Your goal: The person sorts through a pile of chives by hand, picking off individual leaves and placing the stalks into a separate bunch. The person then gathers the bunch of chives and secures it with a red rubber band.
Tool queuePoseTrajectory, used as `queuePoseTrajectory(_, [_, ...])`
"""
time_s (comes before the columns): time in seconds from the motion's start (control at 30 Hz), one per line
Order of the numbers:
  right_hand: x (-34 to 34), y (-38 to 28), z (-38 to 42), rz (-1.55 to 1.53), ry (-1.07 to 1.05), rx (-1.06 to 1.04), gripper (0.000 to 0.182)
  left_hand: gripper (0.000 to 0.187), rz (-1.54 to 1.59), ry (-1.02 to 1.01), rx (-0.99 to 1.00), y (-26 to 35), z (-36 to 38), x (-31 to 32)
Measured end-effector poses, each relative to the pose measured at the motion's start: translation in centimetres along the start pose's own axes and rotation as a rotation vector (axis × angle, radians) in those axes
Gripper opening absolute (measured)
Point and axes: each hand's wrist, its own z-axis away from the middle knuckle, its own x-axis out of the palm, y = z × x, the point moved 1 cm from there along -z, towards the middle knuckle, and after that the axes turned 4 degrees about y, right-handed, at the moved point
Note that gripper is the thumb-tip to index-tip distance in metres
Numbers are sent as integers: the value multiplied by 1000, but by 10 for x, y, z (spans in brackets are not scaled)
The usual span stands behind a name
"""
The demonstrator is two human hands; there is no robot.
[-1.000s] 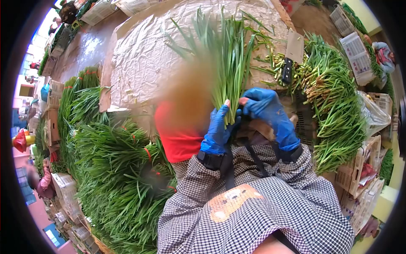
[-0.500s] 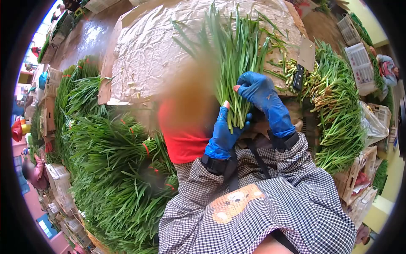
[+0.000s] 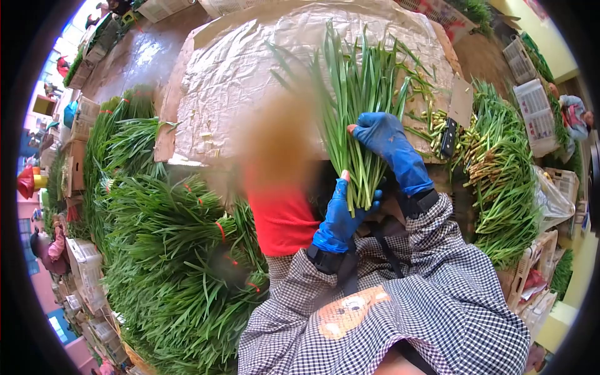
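Observation:
Upright in front of me is a loose bunch of garlic chives (image 3: pixel 359 94), leaf tips pointing away and cut stem ends toward my body. My left hand (image 3: pixel 344 219), in a fingertip-less blue glove, wraps the lower stems from the left, with the thumb in front. Higher up on the right side, my right hand (image 3: pixel 386 140), gloved in blue too, curls closed with its thumb and fingers pinching stems of the bunch. A knife (image 3: pixel 448 137) with a black riveted handle lies to the right of my hands, its broad blade on the board's edge.
A cloth-covered board (image 3: pixel 244 69) spans ahead, with trimmed stem scraps (image 3: pixel 431 125) at its right. Tied chive bundles (image 3: pixel 181 262) with red bands pile at left. Loose chives (image 3: pixel 503 187) heap at right. A person in red (image 3: pixel 281 215) is close at my left, partly blurred. Crates (image 3: pixel 534 112) stand beyond.
The view has shifted, so the board and piles appear slightly lower and to the right. My left hand keeps its hold on the stems; the right hand stays closed against the bunch.

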Motion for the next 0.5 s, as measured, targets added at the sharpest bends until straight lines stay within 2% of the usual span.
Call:
queuePoseTrajectory(0.07, [4, 10, 2, -330, 89, 71, 27, 53, 19, -1, -12, 2, 1, 2])
queuePoseTrajectory(0.1, [-11, -1, 7, -617, 43, 209, 25, 52, 20, -11, -16, 2, 2, 3])
queuePoseTrajectory(0.23, [-44, 9, 29, -803, 170, 360, 21, 48, -34, -53, -33, 5, 2, 8])
queuePoseTrajectory(0.3, [-53, 19, 46, -779, 185, 375, 22, 45, -87, -55, -21, 3, -1, 7])
queuePoseTrajectory(0.33, [-57, 20, 55, -762, 183, 383, 22, 42, -133, -46, 6, 3, -2, 6])
queuePoseTrajectory(0.37, [-61, 21, 64, -736, 101, 480, 24, 37, -118, -56, 5, 3, -2, 5])
queuePoseTrajectory(0.5, [-48, 37, 91, -728, 23, 487, 30, 36, -138, -72, 2, 3, -2, 6])
